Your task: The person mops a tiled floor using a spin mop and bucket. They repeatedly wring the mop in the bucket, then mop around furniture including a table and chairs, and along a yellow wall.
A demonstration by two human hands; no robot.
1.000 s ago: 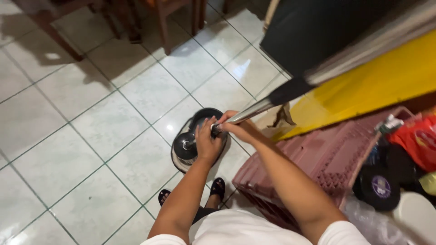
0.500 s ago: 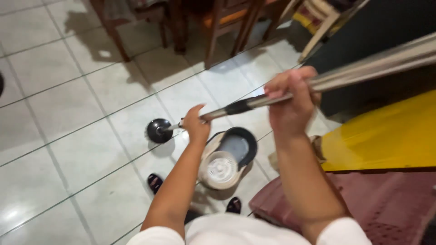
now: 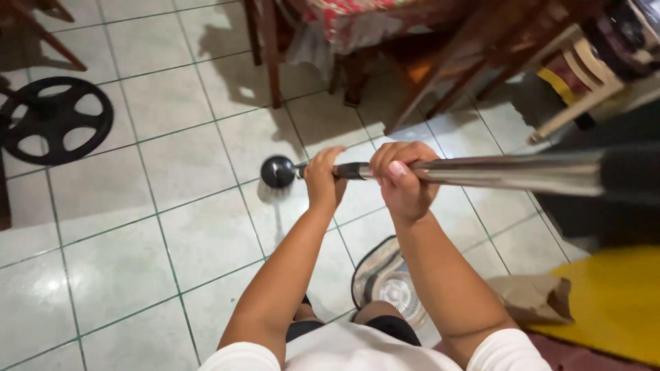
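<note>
Both hands, left hand and right hand, are clamped round the mop pole (bucket probably below); keep them spaced for control.

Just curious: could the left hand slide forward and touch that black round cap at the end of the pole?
Probably yes: the left hand already grips the pole just behind the black cap, with nothing between them.
</note>
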